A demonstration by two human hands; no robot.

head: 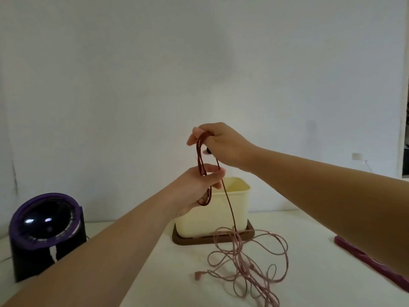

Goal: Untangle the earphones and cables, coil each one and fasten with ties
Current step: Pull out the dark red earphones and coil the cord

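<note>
A dark red cable [201, 160] is looped several times between my two raised hands above the table. My right hand [218, 144] grips the top of the loops. Just below it, my left hand [199, 188] holds the bottom of the loops, thumb pressed across them. One strand of the cable drops from my hands down to the table. There it runs into a loose tangle of pink cable [247, 267], whose plug end [197, 275] lies at the left of the pile.
A cream plastic tub [199, 222] stands on a brown tray [183, 240] behind the tangle. A black and purple round device [44, 224] sits at the left on the white table [309, 251]. A magenta object [363, 258] lies at the right edge.
</note>
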